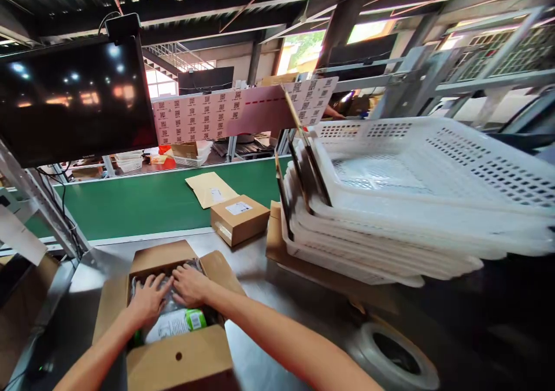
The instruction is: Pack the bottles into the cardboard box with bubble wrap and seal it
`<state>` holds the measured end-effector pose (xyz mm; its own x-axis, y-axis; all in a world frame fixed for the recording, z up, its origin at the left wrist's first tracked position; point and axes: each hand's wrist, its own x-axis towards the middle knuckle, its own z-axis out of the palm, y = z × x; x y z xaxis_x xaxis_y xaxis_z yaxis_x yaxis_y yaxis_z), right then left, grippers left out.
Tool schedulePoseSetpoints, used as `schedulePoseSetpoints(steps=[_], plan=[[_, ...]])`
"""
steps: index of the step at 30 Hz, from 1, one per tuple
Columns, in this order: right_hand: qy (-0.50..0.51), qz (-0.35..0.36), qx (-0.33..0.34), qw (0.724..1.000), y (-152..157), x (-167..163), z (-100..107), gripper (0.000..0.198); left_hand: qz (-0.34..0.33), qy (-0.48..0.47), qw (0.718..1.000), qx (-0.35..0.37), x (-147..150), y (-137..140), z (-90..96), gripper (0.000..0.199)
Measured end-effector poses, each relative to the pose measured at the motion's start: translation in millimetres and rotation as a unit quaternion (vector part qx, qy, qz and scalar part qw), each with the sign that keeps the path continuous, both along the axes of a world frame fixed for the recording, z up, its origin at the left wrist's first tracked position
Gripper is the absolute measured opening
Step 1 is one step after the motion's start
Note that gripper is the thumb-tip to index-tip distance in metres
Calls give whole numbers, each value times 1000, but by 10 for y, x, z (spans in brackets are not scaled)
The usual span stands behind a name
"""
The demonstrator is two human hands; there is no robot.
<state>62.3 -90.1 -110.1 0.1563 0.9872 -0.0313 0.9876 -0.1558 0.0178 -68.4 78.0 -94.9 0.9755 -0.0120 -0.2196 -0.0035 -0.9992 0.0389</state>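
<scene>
Both of your forearms reach forward and down into the open cardboard box (173, 321) that sits on the steel worktable (260, 275) right in front of you. Your left hand (150, 301) lies palm down with its fingers spread flat, pressing on the plastic-wrapped package (173, 320) inside the box. Your right hand (191, 284) comes in from the right at a slant, also palm down with fingers spread, resting on the top of the same wrapped contents just beside the left hand; the 2 hands nearly touch at the fingertips. Neither hand is clamped around anything; both are flat and pressing. A green label (196, 320) shows on the package just below your right wrist.

The box's 4 flaps stand open: the far flap leans away toward the green conveyor belt (143, 203), the near flap with a round hole tips toward you, and the side flaps splay left and right. To the right of the box the table is bare steel up to a tape roll (392, 356) at the near right. A small sealed carton (239, 218) sits at the table's far edge against the belt, well apart from your hands. A tall tilted stack of white perforated trays (411, 206) fills the right side, and a dark monitor (73, 99) hangs over the left.
</scene>
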Motion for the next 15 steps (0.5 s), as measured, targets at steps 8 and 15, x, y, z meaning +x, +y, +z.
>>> schedulePoseSetpoints(steps=[8,15], plan=[[103,-215,16,971,-125,-328,-105,77,48,122,984,-121,37,128,-162,73],[203,-212,-28,956,-199,-400,108,73,30,-46,997,-58,-109,89,-119,50]])
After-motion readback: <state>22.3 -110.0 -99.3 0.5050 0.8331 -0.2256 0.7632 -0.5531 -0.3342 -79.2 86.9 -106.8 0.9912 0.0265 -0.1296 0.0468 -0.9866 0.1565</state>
